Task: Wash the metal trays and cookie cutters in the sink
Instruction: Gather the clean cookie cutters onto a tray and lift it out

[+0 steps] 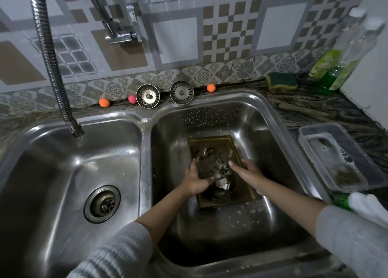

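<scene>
Head view: left hand [196, 180] grips tray [214, 143] edge at 9 o'clock, right hand [248, 172] at 3; cookie cutters [220, 170] inside. Thin wet metal, likely slippery; hold rims.

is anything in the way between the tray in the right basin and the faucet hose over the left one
Only the sink divider lies between the two basins. The tray, with cookie cutters in it, is held by the left hand and right hand. The hose hangs over the left basin, where nothing visible sits.
</scene>
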A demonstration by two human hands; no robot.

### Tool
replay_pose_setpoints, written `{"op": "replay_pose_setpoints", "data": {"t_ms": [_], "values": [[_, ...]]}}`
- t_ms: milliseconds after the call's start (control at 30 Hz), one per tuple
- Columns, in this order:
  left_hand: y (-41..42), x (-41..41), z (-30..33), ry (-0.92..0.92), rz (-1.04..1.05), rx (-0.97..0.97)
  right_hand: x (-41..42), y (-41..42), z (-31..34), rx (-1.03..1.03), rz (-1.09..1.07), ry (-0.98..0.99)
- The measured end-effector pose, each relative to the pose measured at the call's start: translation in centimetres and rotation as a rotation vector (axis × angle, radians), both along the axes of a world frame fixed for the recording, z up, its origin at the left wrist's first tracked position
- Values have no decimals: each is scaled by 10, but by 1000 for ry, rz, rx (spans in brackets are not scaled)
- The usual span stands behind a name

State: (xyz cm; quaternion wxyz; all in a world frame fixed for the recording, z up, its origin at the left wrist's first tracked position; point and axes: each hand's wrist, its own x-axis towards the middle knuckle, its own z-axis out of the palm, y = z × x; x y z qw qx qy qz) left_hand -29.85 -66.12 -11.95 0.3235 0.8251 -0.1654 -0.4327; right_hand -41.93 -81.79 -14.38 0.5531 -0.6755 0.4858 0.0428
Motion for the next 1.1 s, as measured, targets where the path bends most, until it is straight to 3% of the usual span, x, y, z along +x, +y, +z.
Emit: {"op": "replay_pose_setpoints", "data": {"t_ms": [200,300,433,533,767,900,1100], "values": [[-5,2,-9,-20,-15,-19,-10,-3,-3,46,-54,-86],[7,7,-16,-14,-68,-22,-17,-4,-5,64,35,-66],[15,9,-18,124,-144,0,-27,-2,-1,125,147,-24],[11,11,-21,123,-256,91,-32,4,0,139,255,14],[8,8,-18,24,-357,178,-28,16,1,26,271,55],[10,8,-21,57,-395,177,-27,17,3,-46,248,84],[17,8,-20,66,-322,61,-29,20,4,-130,236,22]]}}
